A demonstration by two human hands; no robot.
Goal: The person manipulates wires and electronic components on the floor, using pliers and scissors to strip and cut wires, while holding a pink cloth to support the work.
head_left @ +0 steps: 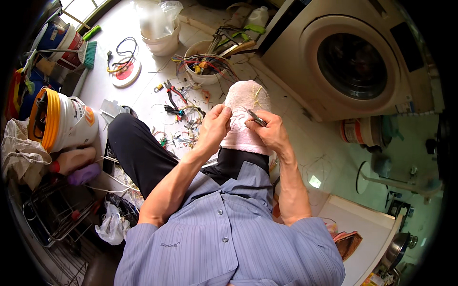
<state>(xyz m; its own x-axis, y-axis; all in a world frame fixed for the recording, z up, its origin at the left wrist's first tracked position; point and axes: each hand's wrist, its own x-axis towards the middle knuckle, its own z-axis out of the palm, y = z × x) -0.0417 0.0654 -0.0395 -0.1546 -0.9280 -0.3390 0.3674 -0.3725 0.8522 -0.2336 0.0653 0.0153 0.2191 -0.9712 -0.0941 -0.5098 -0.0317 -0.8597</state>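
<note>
While your left fingers pinch together and right fingers grip a tool, wires litter the white floor near the washer.

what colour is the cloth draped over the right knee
The cloth is pale pink, best seen in the head view.
</note>
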